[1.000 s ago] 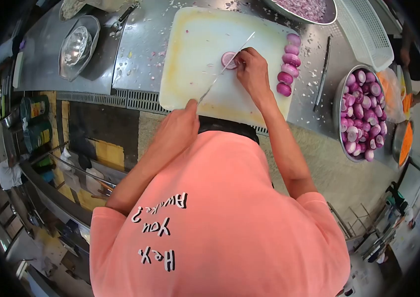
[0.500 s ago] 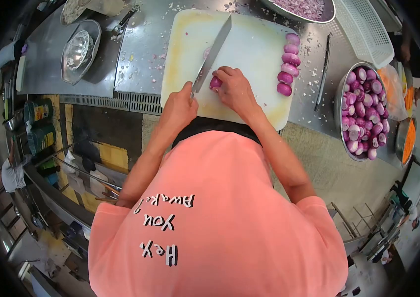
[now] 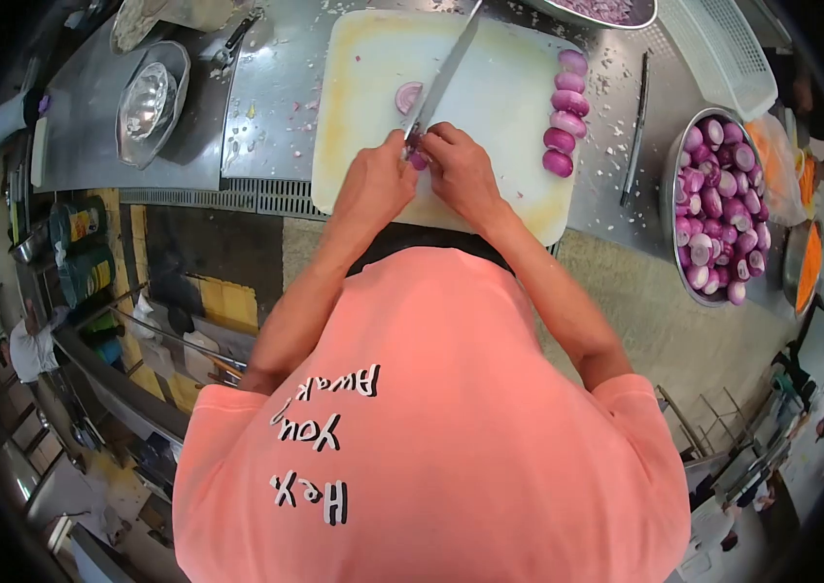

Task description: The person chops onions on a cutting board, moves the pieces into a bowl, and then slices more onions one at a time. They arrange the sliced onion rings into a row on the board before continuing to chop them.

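My left hand [image 3: 373, 185] is closed around the handle of a large kitchen knife [image 3: 449, 76], whose blade points away from me over the white cutting board [image 3: 499, 107]. Close beside it, my right hand [image 3: 465, 173] has its fingers bent around a small peeled red onion [image 3: 419, 159]. The knife's heel end is right at this onion, which the fingers partly cover. An onion half [image 3: 408, 97] lies cut face up just left of the blade. Along the board's right side runs a row of several peeled onions [image 3: 567, 102].
To the right stands a metal bowl [image 3: 676, 209] heaped with peeled onions. A dark thin rod [image 3: 635, 131] lies between it and the board. Chopped onion fills a bowl [image 3: 650, 17] at the back, near a white plastic basket [image 3: 723, 58]. Metal bowls [image 3: 174, 107] sit at left.
My left hand has moved right with the knife, bringing its heel end to the onion by my right fingers. The onion half, formerly mostly behind the blade, now shows. The view has shifted slightly.
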Tool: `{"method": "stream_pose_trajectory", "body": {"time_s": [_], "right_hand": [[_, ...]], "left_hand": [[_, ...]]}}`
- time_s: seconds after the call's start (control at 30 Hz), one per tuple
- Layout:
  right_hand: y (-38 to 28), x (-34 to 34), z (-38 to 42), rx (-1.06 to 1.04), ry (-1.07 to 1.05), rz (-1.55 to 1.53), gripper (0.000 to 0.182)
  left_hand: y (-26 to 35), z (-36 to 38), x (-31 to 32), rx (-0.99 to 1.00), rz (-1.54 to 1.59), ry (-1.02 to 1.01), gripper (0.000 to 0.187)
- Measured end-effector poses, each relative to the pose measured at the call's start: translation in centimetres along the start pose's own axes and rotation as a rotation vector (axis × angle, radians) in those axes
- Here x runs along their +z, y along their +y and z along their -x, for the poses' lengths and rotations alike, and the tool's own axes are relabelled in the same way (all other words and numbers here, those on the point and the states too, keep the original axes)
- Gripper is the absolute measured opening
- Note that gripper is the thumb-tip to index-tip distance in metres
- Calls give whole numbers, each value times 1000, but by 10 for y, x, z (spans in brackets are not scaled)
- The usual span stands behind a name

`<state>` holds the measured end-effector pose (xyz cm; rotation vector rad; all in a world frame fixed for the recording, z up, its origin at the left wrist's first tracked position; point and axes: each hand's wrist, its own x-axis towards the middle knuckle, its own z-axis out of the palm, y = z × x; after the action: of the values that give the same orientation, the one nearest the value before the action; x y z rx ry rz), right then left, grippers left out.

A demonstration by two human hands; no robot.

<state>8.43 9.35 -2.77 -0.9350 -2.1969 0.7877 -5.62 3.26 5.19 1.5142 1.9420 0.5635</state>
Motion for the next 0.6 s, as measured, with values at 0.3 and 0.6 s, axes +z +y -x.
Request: {"method": "stream_pose_trajectory", "body": {"time_s": [0.3, 0.6], "right_hand": [[3, 4, 6, -20, 85, -84, 19], [5, 6, 11, -27, 111, -121, 18]], "left_hand": [[7, 0, 0, -71, -43, -62, 21], [8, 0, 3, -35, -79, -60, 20]]}}
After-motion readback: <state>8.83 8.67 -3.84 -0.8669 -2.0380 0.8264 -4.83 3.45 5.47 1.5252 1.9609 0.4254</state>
